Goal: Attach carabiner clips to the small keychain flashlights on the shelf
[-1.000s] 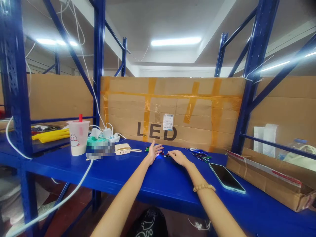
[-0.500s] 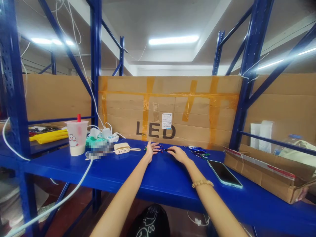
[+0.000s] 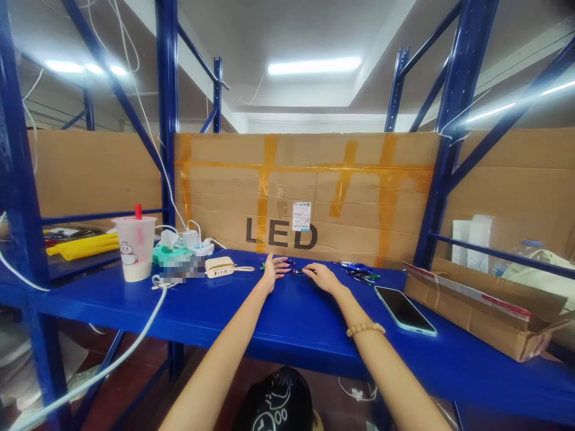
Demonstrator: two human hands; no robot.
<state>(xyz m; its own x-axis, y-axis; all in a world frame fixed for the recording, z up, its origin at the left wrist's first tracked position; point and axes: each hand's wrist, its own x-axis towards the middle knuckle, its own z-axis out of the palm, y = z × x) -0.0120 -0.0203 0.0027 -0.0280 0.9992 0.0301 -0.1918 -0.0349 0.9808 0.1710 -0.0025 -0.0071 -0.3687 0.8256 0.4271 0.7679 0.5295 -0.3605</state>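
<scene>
- A slim dark pen-like stick (image 3: 309, 271) is being held by the right hand (image 3: 324, 279), its fingertips being closed together on the stick's near-right end.
- The left hand (image 3: 272, 274) is being held open just left of that grip, its fingers being spread and apart; whether anything is being touched by them cannot be told.
- A small cluster of dark blue and reddish slender pieces (image 3: 291, 264) is being partly hidden by the left fingers, just left of the grip.
- The step in hand seems to be one of handling the stick between the two hands; by judgement, a steady pinch and a level stick are being called for next.
- The stick's long axis is being kept roughly sideways, its free end being pointed leftward at the left hand; which end is the tip cannot be told.
- A loose pile of blue, black and green pen-like sticks (image 3: 359, 273) is being left lying right of the grip.
</scene>
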